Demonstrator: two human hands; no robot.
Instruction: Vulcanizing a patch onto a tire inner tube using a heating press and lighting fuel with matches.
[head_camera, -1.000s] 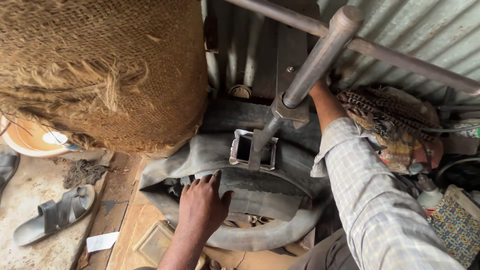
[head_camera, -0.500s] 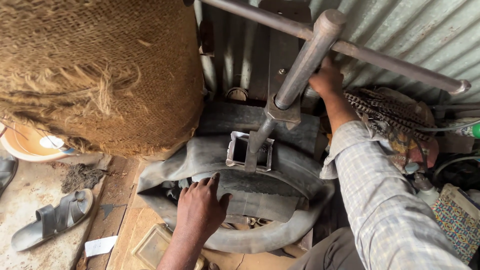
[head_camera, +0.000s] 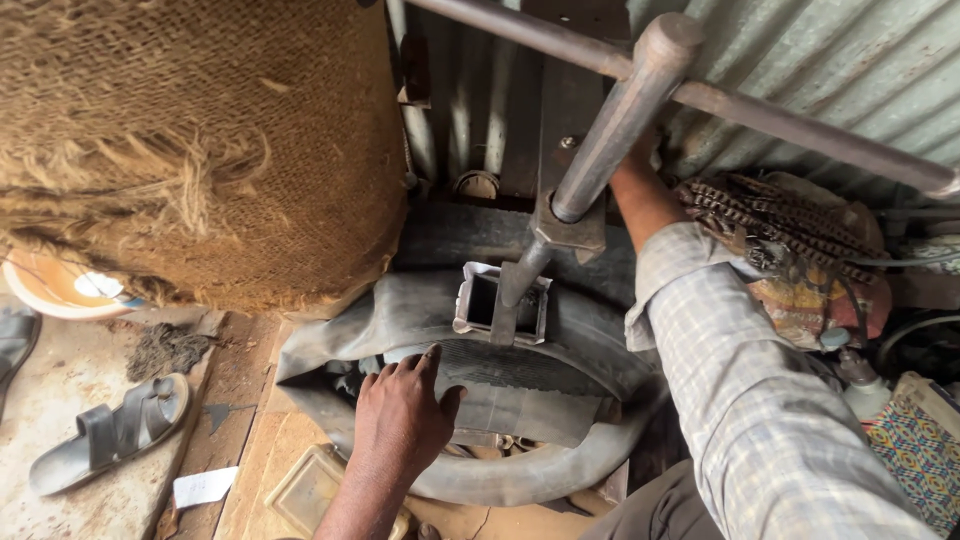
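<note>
A grey rubber inner tube lies folded under a screw press. The press's square metal foot sits on the tube below a thick steel shaft with a long cross bar. My left hand rests flat on the tube's ribbed patch area just in front of the foot, fingers spread. My right hand, in a checked sleeve, reaches up behind the shaft. Only its wrist and forearm show; the fingers are hidden by the shaft.
A large burlap-wrapped bundle fills the left. A corrugated metal wall stands behind the press. A chain lies on rags at right, near a small bottle. A grey sandal and an orange bowl sit at left.
My right hand has slid up and behind the shaft, out of sight. The left hand stays on the tube.
</note>
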